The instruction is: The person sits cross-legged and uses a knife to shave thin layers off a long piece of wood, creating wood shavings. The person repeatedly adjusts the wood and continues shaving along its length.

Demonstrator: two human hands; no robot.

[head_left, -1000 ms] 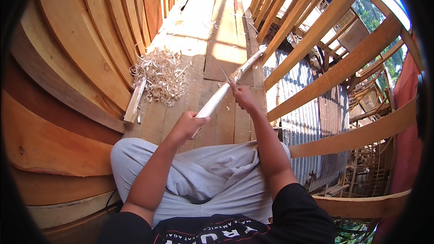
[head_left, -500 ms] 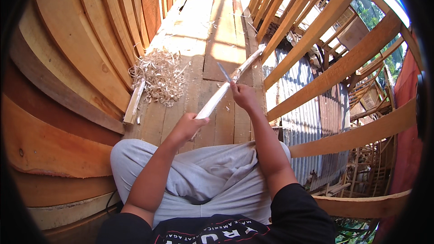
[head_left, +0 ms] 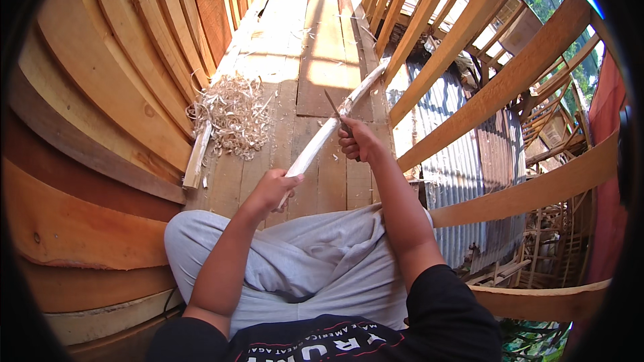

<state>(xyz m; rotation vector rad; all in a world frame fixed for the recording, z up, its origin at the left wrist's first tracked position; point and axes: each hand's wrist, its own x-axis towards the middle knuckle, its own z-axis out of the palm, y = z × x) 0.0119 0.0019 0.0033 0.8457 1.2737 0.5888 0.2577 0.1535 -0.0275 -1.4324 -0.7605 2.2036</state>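
Observation:
A long pale stick (head_left: 314,147), peeled white, slants away from me over the floor. Its near end is wrapped in the fingers of my left hand (head_left: 271,190), above my lap. The far end reaches the base of the slatted railing on the right. In my right hand (head_left: 361,140) is a knife (head_left: 333,104), its handle mostly covered by my fingers. The narrow blade points up and left and crosses the stick near a rougher, darker patch (head_left: 345,106). From this view I cannot tell how deeply the edge meets the wood.
Curled wood shavings (head_left: 236,117) are heaped on the plank floor (head_left: 282,154) at the left, beside a short wood block (head_left: 197,155). Upright boards (head_left: 107,80) wall the left side. A slatted railing (head_left: 463,121) lines the right, with corrugated metal sheets (head_left: 463,181) beyond it.
My right hand has turned at the wrist, so its curled fingers now show and the blade looks darker. The left hand keeps its hold on the stick. The view has shifted slightly.

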